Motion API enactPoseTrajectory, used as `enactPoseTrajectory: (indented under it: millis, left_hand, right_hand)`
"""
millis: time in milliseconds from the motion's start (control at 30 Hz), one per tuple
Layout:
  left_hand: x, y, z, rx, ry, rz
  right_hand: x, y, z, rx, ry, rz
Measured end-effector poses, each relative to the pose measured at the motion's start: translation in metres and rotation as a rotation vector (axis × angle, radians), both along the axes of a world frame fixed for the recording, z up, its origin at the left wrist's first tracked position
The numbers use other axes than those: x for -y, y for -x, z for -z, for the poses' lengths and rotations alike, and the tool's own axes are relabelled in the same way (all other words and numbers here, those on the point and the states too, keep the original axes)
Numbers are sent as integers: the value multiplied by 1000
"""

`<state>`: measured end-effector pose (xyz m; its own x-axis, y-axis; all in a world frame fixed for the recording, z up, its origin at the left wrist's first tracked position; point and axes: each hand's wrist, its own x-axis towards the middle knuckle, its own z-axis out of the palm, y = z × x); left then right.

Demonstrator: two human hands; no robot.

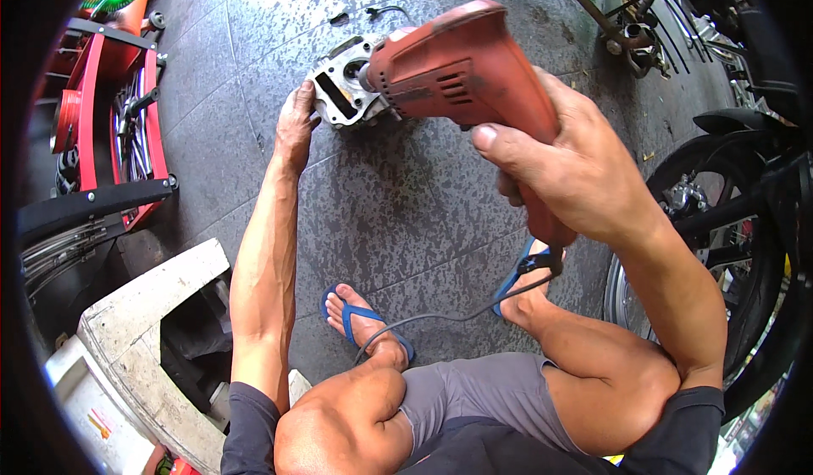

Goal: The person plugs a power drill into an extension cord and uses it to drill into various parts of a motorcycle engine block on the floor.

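A red corded electric drill [457, 69] is gripped by its handle in my right hand [576, 162], the thumb lying along the handle's near side. Its front end points left, at a round opening in a grey metal engine cylinder head [330, 115] on the floor. The drill's body covers the right part of that casting, and whatever bit it carries is mostly hidden. Against the left side of the casting rest the fingers of my left hand [296, 124], steadying it. From the drill's handle a dark cord [440, 316] loops down past my feet.
At the left stands a red tool cart [95, 111] with tools in its tray. A worn white stand [152, 314] is near my left arm. On the right are a motorcycle wheel [720, 196] and engine parts [635, 39]. A short black cable [385, 9] lies on the grey tiled floor [279, 18].
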<state>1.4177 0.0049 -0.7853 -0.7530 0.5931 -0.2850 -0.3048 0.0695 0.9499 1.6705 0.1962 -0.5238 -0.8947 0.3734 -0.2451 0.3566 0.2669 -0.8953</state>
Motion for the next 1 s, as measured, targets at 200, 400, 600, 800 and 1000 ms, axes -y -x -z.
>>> enactPoseTrajectory:
  millis: [200,400,600,800,1000]
  left_hand:
    - [-4,-3,-4,35,33,-47]
    - [3,1,-2,10,46,-17]
    - [2,6,2,-13,30,-4]
    - [10,13,8,26,56,4]
    - [6,17,3,40,48,51]
  right_hand:
    - [0,3,-6,84,60,51]
    - [5,8,15,-73,-64,4]
    - [3,0,-7,45,64,62]
    - [-1,17,17,-7,5,58]
    - [-4,3,-6,-1,48,50]
